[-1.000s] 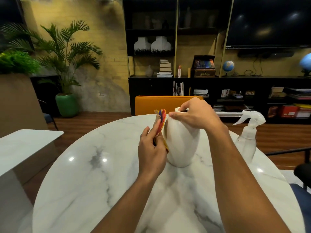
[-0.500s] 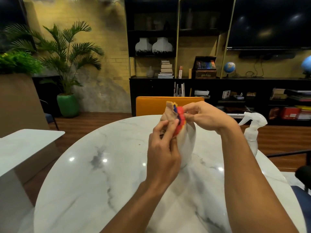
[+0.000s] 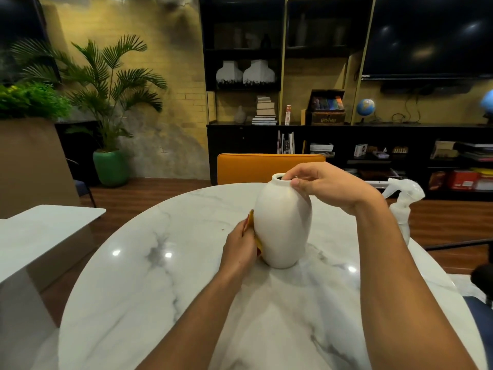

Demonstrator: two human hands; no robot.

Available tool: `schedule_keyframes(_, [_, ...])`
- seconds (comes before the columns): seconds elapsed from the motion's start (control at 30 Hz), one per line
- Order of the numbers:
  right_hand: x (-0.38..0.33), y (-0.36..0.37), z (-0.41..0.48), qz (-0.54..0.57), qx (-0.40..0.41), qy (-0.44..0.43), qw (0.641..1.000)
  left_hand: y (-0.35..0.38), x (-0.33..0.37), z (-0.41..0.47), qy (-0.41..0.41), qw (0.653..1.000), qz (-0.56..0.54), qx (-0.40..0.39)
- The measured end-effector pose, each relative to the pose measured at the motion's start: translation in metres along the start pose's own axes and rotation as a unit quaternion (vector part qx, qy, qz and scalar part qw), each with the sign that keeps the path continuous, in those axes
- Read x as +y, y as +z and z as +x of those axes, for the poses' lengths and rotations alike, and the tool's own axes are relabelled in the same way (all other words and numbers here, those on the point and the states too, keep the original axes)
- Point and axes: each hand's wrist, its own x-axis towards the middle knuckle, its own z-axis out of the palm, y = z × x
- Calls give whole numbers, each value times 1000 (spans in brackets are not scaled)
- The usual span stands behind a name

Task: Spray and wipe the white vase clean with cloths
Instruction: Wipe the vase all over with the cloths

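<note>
Right hand (image 3: 330,186) being clamped on rim of white vase (image 3: 282,225), thumb outside, fingertips at mouth. Left hand (image 3: 240,248) being closed round cloth (image 3: 251,221), cloth being pressed against vase's lower left side. Vase being held upright mid-desk (image 3: 160,289); spray bottle (image 3: 402,206) standing apart at right.

- Round marble table (image 3: 160,289), white with grey veins, glossy, dotted with small bright light spots.
- Standing upright near the middle, base flat on the top: white vase (image 3: 282,225), egg-shaped, narrow-mouthed.
- Standing upright by the right edge, well apart from the vase: translucent spray bottle (image 3: 400,209), nozzle turned leftward.
</note>
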Motion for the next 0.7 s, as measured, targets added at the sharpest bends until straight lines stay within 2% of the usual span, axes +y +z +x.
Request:
schedule_keyframes(0.13, [2, -5, -3, 63, -30, 17, 997, -3, -3, -4, -29, 998, 45, -23])
schedule_keyframes(0.27, [4, -2, -3, 36, -53, 40, 997, -8, 4, -13, -50, 995, 75, -35])
schedule_keyframes(0.33, [6, -3, -1, 33, -49, 43, 997, -12, 11, -24, -28, 997, 67, -18])
schedule_keyframes(0.5, [9, -2, -1, 22, -53, 41, 998, -8, 32, -43, 151, 986, 49, 59])
schedule_keyframes(0.6, [10, 2, -1, 21, -51, 51, 997, 3, 35, -38, 273, 955, 89, 76])
schedule_keyframes(0.7, [11, 1, -2, 42, -53, 54, 996, 17, 36, -30, 350, 922, 128, 107])
